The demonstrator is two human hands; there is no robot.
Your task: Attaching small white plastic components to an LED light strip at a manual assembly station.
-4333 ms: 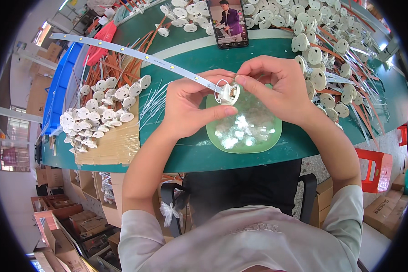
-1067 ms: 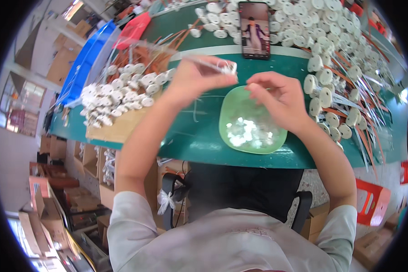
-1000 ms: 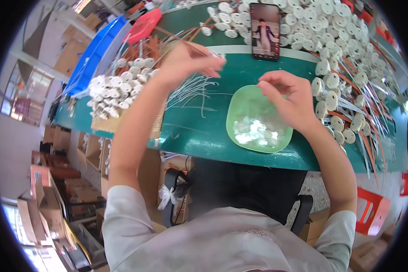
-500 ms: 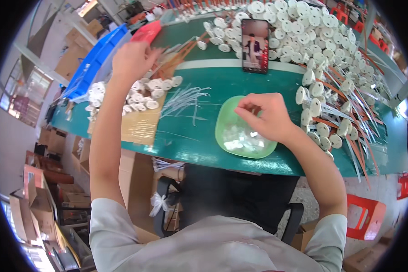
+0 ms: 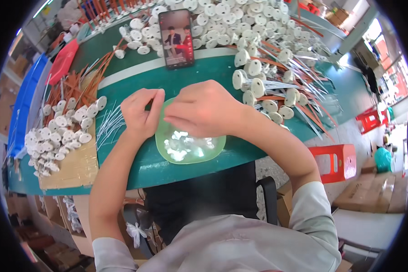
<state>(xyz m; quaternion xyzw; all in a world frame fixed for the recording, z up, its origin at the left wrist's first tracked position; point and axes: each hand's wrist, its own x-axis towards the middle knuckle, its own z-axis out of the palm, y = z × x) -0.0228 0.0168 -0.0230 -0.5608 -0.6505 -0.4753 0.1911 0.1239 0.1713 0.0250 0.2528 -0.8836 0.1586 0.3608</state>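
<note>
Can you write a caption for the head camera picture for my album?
Both hands, left hand and right hand, meet over a green bowl of small white parts on a green table crowded with white discs.

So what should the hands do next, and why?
Probably the right hand should pinch up one small white piece from the green dish. It already hovers right over the dish, and the left hand waits at the rim, fingers looking empty.
</note>
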